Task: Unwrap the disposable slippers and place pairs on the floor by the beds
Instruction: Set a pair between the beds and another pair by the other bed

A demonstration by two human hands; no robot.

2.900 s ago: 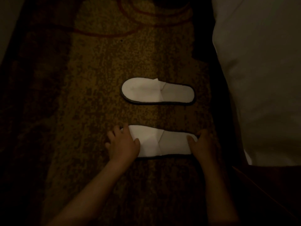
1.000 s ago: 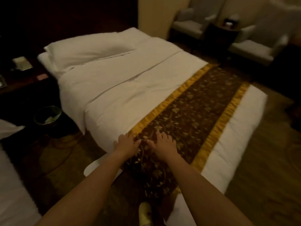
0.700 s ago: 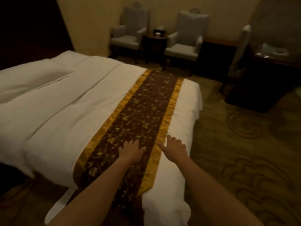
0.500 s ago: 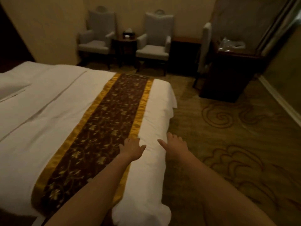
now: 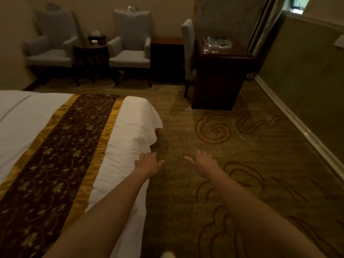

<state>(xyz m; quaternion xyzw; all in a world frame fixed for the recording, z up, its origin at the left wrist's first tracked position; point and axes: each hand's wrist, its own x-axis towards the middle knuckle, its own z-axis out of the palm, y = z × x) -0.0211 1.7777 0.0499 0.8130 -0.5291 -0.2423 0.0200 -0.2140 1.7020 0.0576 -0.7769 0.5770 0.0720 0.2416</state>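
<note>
Both arms reach forward, palms down, holding nothing. My left hand [image 5: 149, 163] hovers over the foot corner of the white bed [image 5: 130, 138], fingers spread. My right hand [image 5: 203, 162] is out over the patterned carpet [image 5: 242, 146], fingers apart. Clear plastic wrapped packs [image 5: 216, 43] lie on the dark desk [image 5: 221, 71] at the far right; their contents are too dim to make out. A small pale shape [image 5: 167, 255], cut off, sits at the bottom edge. No slippers on the floor are in view.
A brown and gold runner [image 5: 61, 155] crosses the bed. Two grey armchairs [image 5: 130, 53] flank a small dark side table [image 5: 93, 53] at the far wall. A third chair [image 5: 188, 53] stands by the desk. A wall with a pale skirting board [image 5: 297, 123] runs along the right.
I let go of the slipper pair on the floor and rose. The view has swung right across the bed to its foot corner, and both empty hands moved with it.
</note>
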